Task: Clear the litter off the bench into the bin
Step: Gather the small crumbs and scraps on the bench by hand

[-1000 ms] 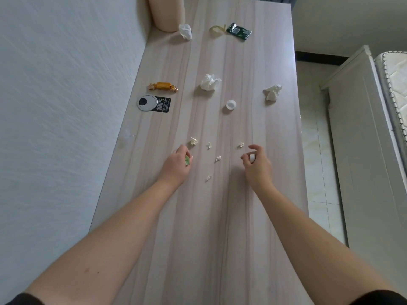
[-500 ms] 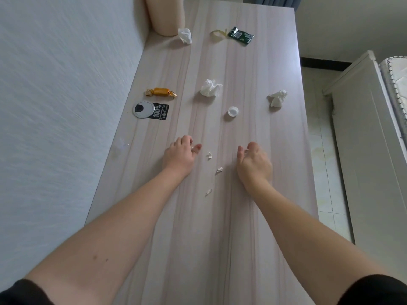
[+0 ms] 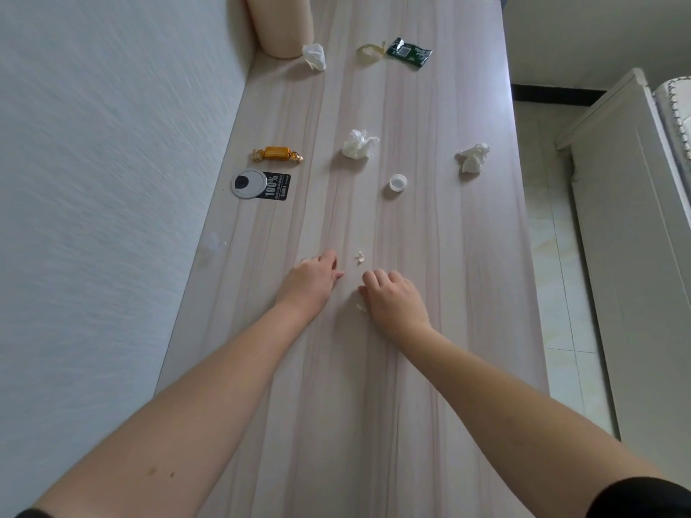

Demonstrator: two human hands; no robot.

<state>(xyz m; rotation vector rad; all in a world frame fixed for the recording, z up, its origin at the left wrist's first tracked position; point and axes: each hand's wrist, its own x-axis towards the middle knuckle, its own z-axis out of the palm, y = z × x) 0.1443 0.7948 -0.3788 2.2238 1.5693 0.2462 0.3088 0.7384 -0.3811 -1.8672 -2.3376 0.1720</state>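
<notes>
- Left hand (image 3: pixel 312 280) rests knuckles-up on the desk (image 3: pixel 430 368), its grip curled in on itself; whether it encloses any scrap cannot be told from this angle.
- Right hand (image 3: pixel 392 297) lies just beside it, fingers (image 3: pixel 374 276) bent down to the wood, thumb side touching a small pale scrap (image 3: pixel 361 305); whether that grip has closed on the scrap, or holds anything else, cannot be told.
- One more paper crumb (image 3: pixel 359 257) sits loose just ahead of the gap between the two hands, slightly nearer the right fingertips; it is too small to show a long axis.
- Larger litter waits well beyond reach: a crumpled tissue (image 3: pixel 359 144) at mid-desk, a second tissue (image 3: pixel 472 158) near the right edge, a white bottle cap (image 3: pixel 397 182) between them, a gold-wrapped sweet (image 3: pixel 277 154) and a black-and-silver label (image 3: pixel 261 185) along the wall side.
- At the far end lie a third tissue (image 3: pixel 314 57), a yellowish strip (image 3: pixel 371 53) and a green wrapper (image 3: pixel 409 54).
- No bin shows in view; clearing appears to be at an early stage.
</notes>
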